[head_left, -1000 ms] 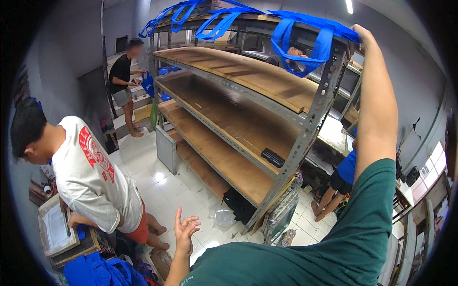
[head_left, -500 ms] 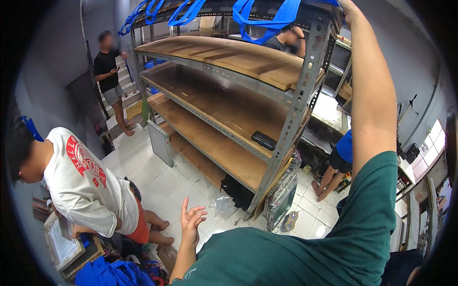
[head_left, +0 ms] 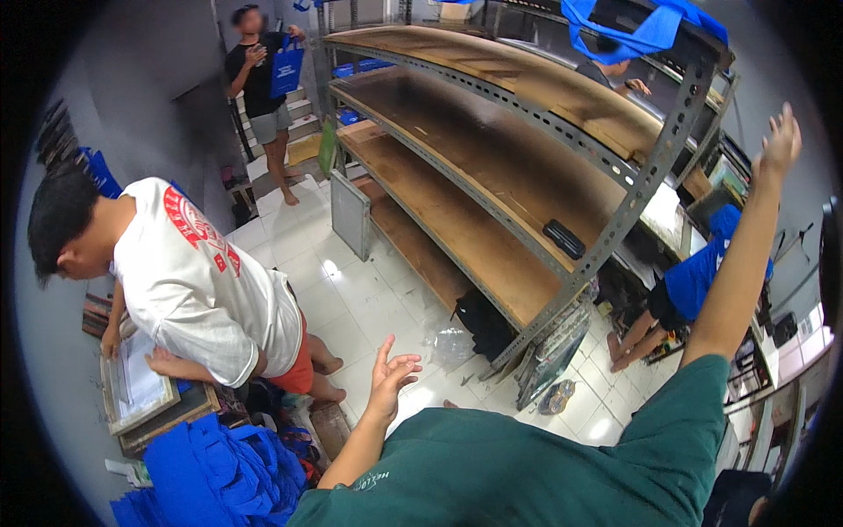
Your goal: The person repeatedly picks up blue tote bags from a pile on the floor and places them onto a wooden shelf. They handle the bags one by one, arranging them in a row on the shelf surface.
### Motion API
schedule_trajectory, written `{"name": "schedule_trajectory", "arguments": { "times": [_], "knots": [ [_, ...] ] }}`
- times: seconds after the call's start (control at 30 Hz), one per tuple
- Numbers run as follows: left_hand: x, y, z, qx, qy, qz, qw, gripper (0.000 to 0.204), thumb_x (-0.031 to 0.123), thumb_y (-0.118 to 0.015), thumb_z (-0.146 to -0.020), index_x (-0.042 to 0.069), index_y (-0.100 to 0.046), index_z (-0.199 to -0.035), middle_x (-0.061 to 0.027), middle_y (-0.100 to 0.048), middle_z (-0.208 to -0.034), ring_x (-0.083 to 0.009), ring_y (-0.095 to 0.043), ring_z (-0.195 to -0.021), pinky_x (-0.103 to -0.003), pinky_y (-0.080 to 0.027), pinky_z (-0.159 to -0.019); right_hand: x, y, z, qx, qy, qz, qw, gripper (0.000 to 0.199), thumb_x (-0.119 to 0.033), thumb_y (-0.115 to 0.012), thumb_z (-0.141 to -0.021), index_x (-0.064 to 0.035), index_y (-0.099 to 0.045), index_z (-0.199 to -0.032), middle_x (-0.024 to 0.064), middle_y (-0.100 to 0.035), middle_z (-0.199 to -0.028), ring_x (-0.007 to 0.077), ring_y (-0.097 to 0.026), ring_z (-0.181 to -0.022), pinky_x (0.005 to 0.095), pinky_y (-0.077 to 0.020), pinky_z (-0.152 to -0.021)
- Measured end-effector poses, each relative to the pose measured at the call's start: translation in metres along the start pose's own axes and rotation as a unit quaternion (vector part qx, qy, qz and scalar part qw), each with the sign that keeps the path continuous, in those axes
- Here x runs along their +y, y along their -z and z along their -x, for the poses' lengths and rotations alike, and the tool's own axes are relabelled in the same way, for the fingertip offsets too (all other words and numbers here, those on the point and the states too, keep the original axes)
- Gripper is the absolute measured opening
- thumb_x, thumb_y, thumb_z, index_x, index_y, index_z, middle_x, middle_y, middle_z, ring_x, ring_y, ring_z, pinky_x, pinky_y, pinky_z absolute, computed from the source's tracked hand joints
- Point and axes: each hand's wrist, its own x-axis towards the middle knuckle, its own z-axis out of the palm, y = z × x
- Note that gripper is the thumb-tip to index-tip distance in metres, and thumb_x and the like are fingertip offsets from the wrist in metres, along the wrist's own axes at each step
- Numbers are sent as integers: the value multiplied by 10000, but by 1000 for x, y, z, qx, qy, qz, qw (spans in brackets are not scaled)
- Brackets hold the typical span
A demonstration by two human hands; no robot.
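The right hand (head_left: 778,140) hangs raised, fingers spread and empty, just below the blue bags (head_left: 645,31) on the rack's top shelf (head_left: 527,75). The left hand (head_left: 391,373) is open and idle. Apparently between stacking steps; next needs another bag.

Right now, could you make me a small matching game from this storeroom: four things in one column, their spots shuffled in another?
Things
1. blue bags
2. black case
3. framed screen
4. right hand

Places
A. on a wooden shelf board
B. raised in the air, beside the rack's post
C. atop the shelf rack
D. under the hands of the person in the white shirt

Pairs: 1-C, 2-A, 3-D, 4-B
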Motion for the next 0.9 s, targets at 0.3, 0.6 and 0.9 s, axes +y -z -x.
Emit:
{"name": "schedule_trajectory", "arguments": {
  "times": [0.3,0.6,0.9],
  "knots": [
    [-49,18,-28,6,175,-129,976,720,190,-588,-771,103,-194,-1367,-111,-577,-1023,-202,-554,-900,-333,-432,-765,192,378,325,54,-136,349,926,345,-156,-580,-802,9,-471,-1084,165,-574,-949,251,-544,-874,351,-429,-797],
    [-138,-19,-63,-144,345,-322,870,756,280,-571,-773,114,-152,-1380,-186,-467,-1198,-296,-471,-1078,-405,-375,-875,86,626,587,-311,-631,575,417,724,-339,-641,-707,-23,-354,-1291,245,-484,-1192,323,-541,-1027,409,-420,-882],
    [-313,-126,-121,-271,362,-468,759,744,251,-594,-756,101,-198,-1368,-162,-523,-1132,-294,-526,-1000,-417,-406,-832,45,686,485,-233,-564,489,624,496,-233,-605,-751,-31,-486,-1189,158,-526,-1165,291,-474,-1110,339,-358,-967]
  ]
}}
